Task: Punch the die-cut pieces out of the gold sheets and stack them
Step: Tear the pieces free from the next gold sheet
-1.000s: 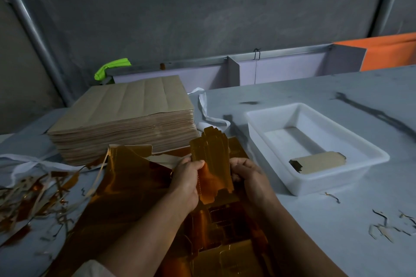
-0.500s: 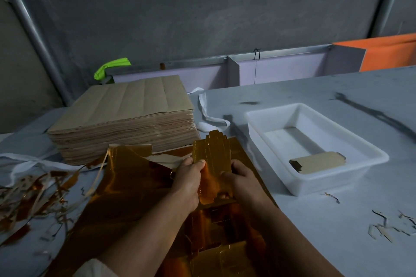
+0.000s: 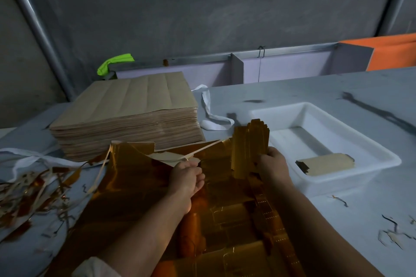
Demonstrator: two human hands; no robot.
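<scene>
Our right hand [image 3: 273, 164] grips a bundle of punched gold pieces [image 3: 248, 148] by its lower right edge, fingers curled round it. The bundle stands near upright, long axis pointing up & away from us, just above the gold sheet [image 3: 135, 186] spread on the desk [image 3: 360, 220]. The white tray [image 3: 333, 183] sits immed. right of that hand, near but not touching. At the tray's near end a small stack of finished pieces [image 3: 327, 163] lies flat, brown side up, long axis roughly left-right. As we judge it, the coming move turns on this: the tray is to the right & slightly beyond, and the right hand is far nearer to it than the left. The bundle must also tip from upright to flat and turn approx. a quarter to line up w/ that stack. Our left hand [image 3: 188, 175] is busy: it pinches a thin waste strip [image 3: 202, 150] that runs taut up-right toward the bundle's base. Whether it's attached there we can't tell. The scrap heap [image 3: 29, 193] lies well to the left, on that hand's side. The pile of brown-backed sheets [image 3: 126, 108] sits beyond the left hand, prob. not involved in this move.
</scene>
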